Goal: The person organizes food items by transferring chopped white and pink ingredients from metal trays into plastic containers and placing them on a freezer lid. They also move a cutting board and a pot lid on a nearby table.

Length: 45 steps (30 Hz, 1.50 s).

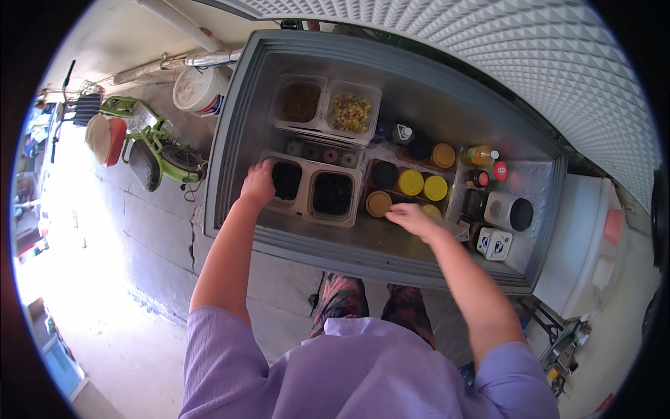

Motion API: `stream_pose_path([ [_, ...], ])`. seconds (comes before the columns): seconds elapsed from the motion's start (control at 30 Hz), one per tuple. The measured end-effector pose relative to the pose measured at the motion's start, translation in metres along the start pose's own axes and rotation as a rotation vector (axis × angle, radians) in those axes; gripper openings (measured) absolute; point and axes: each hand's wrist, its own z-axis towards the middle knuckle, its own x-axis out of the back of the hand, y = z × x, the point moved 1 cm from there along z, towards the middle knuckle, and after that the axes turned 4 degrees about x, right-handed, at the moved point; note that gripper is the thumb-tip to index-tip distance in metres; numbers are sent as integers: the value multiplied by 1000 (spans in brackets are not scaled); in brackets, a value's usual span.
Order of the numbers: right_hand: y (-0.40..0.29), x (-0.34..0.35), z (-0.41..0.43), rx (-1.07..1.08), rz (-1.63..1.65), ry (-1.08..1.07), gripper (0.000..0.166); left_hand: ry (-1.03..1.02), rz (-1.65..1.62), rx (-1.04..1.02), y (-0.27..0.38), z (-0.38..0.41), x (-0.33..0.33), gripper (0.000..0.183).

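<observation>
My left hand (259, 183) is at the left edge of a plastic container (305, 201) with two wells, its fingers over the rim. Both wells look dark, and their contents cannot be made out. To the right, my blurred right hand (415, 219) hovers by a jar with a tan lid (378, 204); whether it touches the lid is unclear. Jars with yellow lids (411, 182) and a dark-lidded jar (384, 174) stand just beyond. Behind the container sits another tray pair, with brown food (301, 102) and mixed corn-like pieces (350, 112).
All this stands inside a chest freezer with a grey rim (222, 157). Its white textured lid (471, 36) is raised behind. Right of my hand are a juice bottle (479, 155), a black-lidded jar (509, 211) and a white tub (494, 244). Outside are a bucket (196, 91) and a green bike (175, 162).
</observation>
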Motion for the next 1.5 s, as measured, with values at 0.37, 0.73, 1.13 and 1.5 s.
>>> stream_pose_path([
  [0.37, 37, -128, 123, -149, 15, 202, 31, 20, 584, -245, 14, 60, -25, 33],
  [0.73, 12, -55, 30, 8, 502, 330, 12, -105, 380, -215, 15, 68, 15, 22],
  [1.13, 7, 104, -271, 415, 716, 932, 7, -288, -1133, -203, 222, -79, 76, 44],
  [1.5, 98, 199, -485, 624, 738, 1379, 9, -483, -1411, -224, 484, -252, 28, 48],
])
